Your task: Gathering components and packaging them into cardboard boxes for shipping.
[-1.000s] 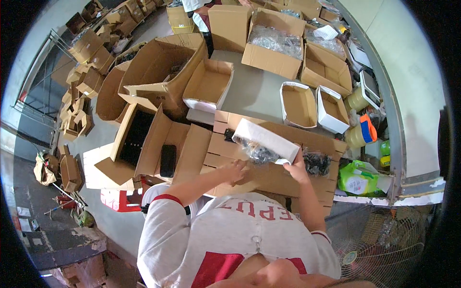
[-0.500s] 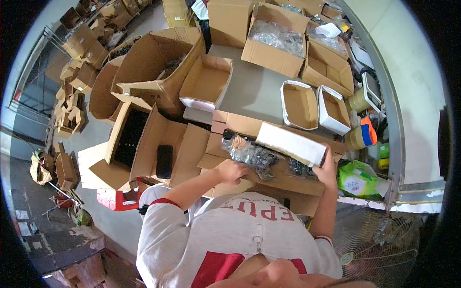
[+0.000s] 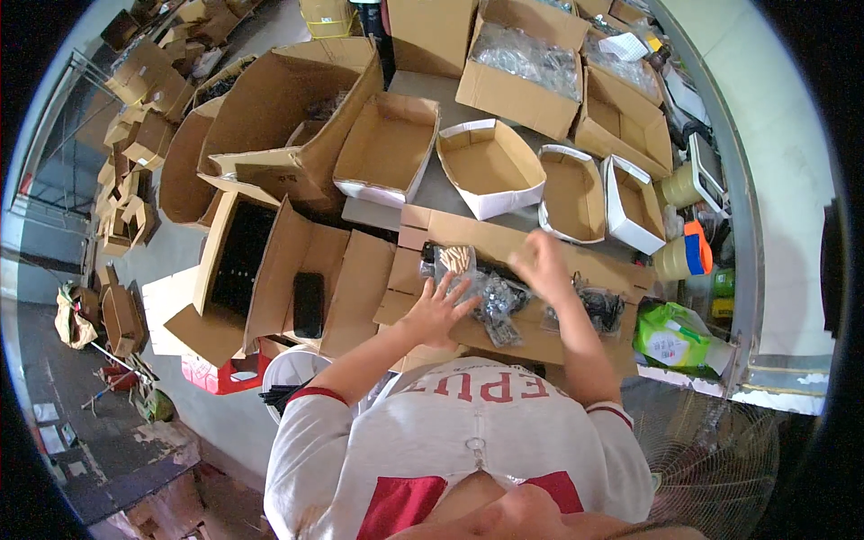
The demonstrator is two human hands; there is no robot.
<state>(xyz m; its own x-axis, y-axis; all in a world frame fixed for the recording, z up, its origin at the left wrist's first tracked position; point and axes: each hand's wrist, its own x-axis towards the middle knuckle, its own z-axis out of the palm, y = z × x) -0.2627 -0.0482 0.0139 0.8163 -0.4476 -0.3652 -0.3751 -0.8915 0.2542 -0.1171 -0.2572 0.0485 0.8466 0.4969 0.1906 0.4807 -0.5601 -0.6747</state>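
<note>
My left hand is spread open, its fingertips on the near edge of a clear plastic bag of small tan pegs. Against that bag lies a clear bag of dark and silvery small parts. My right hand is raised just right of these bags with its fingers curled in, and nothing shows in them. Beneath both hands is an opened cardboard box. More bagged dark parts, which look like coiled cables, lie beside my right forearm.
Beyond the box stand a shallow white-sided tray, two narrower white trays, and a wider tray. A black phone-like object lies on cardboard at left. A green bag sits at right, above a fan.
The white tray from my right hand now stands among the other trays at the back. My right hand has let go and come back. My left hand has spread over the peg bag.
</note>
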